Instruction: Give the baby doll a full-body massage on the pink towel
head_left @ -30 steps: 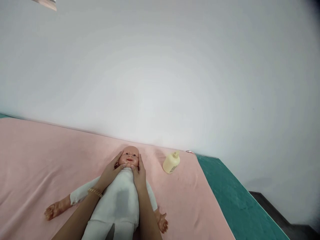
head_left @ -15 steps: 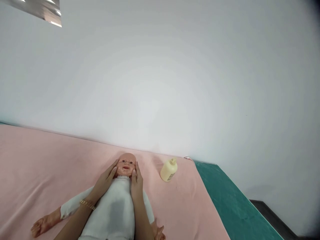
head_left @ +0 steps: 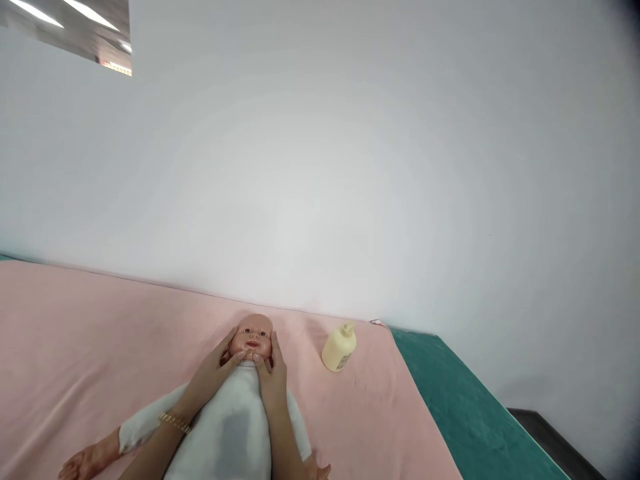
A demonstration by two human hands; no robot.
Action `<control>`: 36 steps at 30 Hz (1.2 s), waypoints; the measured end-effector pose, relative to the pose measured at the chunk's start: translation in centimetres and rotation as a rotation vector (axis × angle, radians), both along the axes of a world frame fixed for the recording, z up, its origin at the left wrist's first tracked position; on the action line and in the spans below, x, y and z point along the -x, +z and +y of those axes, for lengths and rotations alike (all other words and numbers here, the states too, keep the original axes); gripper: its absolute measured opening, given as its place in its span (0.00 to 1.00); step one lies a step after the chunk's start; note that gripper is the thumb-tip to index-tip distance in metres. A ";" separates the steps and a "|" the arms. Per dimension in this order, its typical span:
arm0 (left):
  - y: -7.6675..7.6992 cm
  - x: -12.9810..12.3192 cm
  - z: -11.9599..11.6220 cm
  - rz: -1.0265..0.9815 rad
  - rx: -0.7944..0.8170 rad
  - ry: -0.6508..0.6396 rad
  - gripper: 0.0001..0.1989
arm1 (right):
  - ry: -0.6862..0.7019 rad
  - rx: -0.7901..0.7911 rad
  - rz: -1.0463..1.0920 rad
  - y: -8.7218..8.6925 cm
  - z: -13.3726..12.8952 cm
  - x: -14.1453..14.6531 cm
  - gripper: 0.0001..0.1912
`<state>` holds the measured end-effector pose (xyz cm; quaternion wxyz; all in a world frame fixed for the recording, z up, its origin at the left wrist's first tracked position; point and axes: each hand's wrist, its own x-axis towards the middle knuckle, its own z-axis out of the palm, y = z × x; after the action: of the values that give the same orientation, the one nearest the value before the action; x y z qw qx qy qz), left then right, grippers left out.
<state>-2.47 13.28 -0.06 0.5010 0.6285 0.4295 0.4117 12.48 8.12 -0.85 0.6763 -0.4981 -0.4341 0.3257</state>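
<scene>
A baby doll (head_left: pixel 243 407) with a white cloth body lies face up on the pink sheet (head_left: pixel 365 420), its head toward the wall. My left hand (head_left: pixel 216 369) lies along the left side of the doll's head, the thumb at its chin. On the other side, my right hand (head_left: pixel 271 373) cups the cheek, with its thumb also by the chin. Both hands hold the head between them. A bracelet (head_left: pixel 175 423) circles my left wrist. To the right of the head stands a pale yellow bottle (head_left: pixel 339 347).
A white wall (head_left: pixel 310 167) rises behind the sheet. Green covering (head_left: pixel 465 400) shows along the right side, with a dark edge (head_left: pixel 550 440) beyond it. A reflective panel (head_left: pixel 95 30) is at the upper left.
Both thumbs have moved from the sides of the doll's face down and inward to its chin. The whole view has shifted slightly, so things appear lower.
</scene>
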 end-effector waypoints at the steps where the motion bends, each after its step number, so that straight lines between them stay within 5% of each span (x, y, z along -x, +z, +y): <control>1: 0.0 0.0 0.0 -0.020 0.010 -0.002 0.48 | 0.001 0.006 0.004 0.0 0.0 0.0 0.39; 18: 1.2 0.1 -0.4 0.016 0.044 0.001 0.45 | -0.003 0.016 -0.049 0.3 -0.1 -0.1 0.37; 28: -0.2 0.4 0.5 0.079 -0.050 0.007 0.46 | -0.029 0.081 -0.204 0.4 -0.4 -0.5 0.35; 36: -0.6 0.3 0.5 0.050 -0.055 -0.003 0.45 | 0.007 0.038 -0.087 0.4 -0.3 -0.2 0.40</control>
<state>-2.81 13.75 -0.65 0.4734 0.6529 0.4293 0.4067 12.67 7.83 -0.48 0.6460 -0.5229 -0.4589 0.3142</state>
